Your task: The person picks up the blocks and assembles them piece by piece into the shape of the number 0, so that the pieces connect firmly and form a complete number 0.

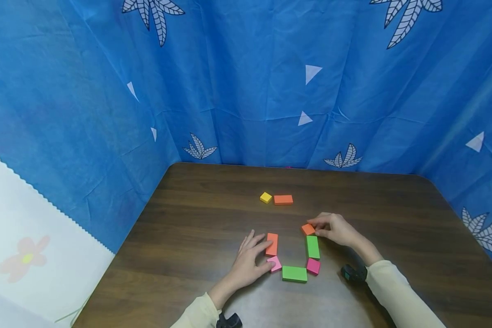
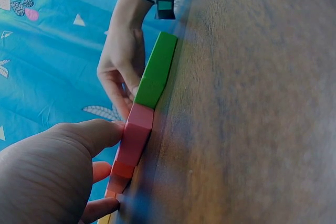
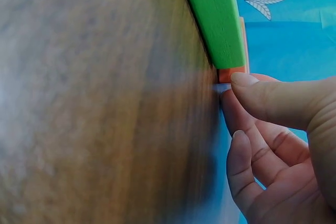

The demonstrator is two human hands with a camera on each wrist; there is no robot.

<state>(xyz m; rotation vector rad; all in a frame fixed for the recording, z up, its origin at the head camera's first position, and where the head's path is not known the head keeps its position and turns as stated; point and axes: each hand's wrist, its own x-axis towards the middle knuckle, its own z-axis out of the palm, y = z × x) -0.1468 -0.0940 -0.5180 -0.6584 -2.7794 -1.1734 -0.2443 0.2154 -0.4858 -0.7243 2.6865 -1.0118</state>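
Observation:
My right hand (image 1: 337, 229) pinches a small orange block (image 1: 307, 228) between thumb and fingers, at the far end of an upright-running green block (image 1: 313, 247). A magenta block (image 1: 313, 267) sits at that green block's near end. Another green block (image 1: 294, 274) lies crosswise at the front. On the left, a pink block (image 1: 275, 263) and a longer orange block (image 1: 272, 244) continue the U-shaped outline. My left hand (image 1: 246, 264) lies beside these two with fingers spread, thumb at the pink block and a fingertip on the longer orange one.
Farther back on the brown wooden table (image 1: 213, 196) lie a yellow block (image 1: 265, 197) and an orange block (image 1: 283, 200), side by side. A blue patterned curtain (image 1: 246, 91) hangs behind the table's far edge and along its sides.

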